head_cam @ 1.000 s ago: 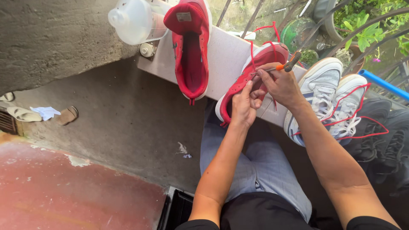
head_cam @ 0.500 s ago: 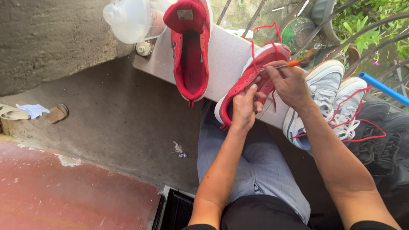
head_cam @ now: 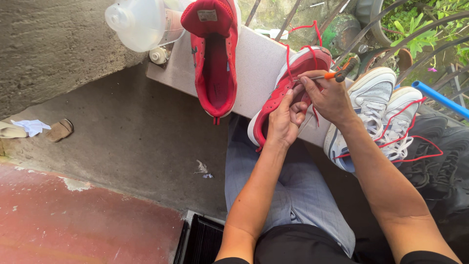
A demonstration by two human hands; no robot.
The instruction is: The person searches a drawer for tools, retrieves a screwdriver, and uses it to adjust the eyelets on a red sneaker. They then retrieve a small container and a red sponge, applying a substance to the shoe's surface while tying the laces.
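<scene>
The left hand [head_cam: 285, 117] is gripping the side of a red-and-white laced sneaker [head_cam: 288, 93] lying on a grey stone slab [head_cam: 261, 63], while the right hand [head_cam: 328, 95] is pinching an orange-handled thin metal tool [head_cam: 337, 75] over its laces.

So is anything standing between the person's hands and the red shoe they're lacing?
Nothing visible. The left hand already grips the red shoe on the slab, and the right hand holds a small orange-handled tool at its red lace.
</scene>
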